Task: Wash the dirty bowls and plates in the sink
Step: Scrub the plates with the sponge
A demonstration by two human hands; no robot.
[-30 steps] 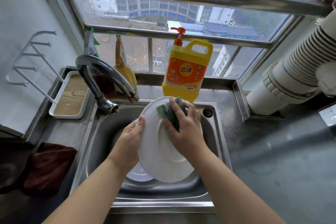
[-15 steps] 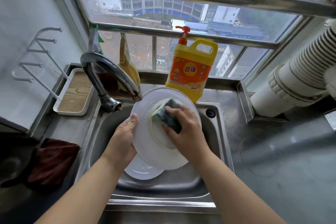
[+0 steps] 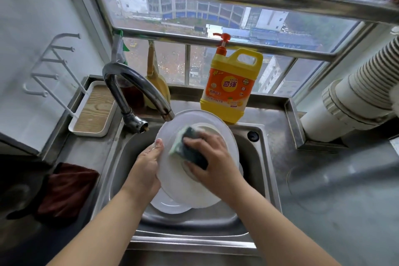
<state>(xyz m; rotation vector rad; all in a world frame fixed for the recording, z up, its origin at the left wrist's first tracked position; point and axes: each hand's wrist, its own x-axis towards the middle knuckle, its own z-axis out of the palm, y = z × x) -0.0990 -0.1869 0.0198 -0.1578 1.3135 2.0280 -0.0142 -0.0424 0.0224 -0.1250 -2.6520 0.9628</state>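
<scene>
Scrubbing plate [image 3: 185, 188] with sponge [image 3: 190, 147]

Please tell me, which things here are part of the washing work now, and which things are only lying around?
In use:
left hand holding the plate
right hand gripping the sponge against it
second plate below
sink

Lying about:
soap bottle
faucet, no water visible
tray
red cloth
wall rack

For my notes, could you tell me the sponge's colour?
Dark green sponge with a lighter green layer, in the head view.
</scene>
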